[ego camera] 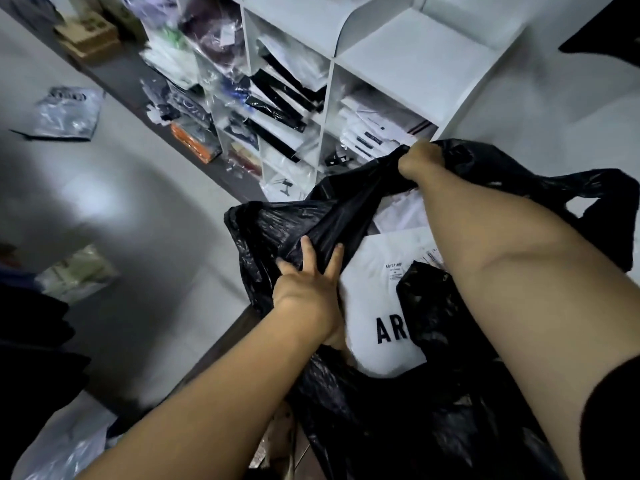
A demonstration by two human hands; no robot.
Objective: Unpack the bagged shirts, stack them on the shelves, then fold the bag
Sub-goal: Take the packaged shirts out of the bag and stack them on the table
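A big black plastic bag (398, 410) lies open in front of me, low and right of centre. Inside it shows a white packaged shirt (375, 306) with dark letters, and more white packages (403, 211) lie further in. My left hand (308, 289) presses on the bag's left rim with its fingers spread over the plastic. My right hand (420, 159) is closed on the bag's far rim, pulling it up. The white cubby shelves (332, 84) stand just behind the bag, with packaged shirts (374, 129) stacked in their compartments.
A dark ledge (128, 77) runs diagonally at upper left, crowded with boxes and packaged clothes. Loose plastic packages lie on the grey floor (138, 209) at left: one package (67, 112) far left, another package (79, 271) lower. A black item (602, 32) hangs at top right.
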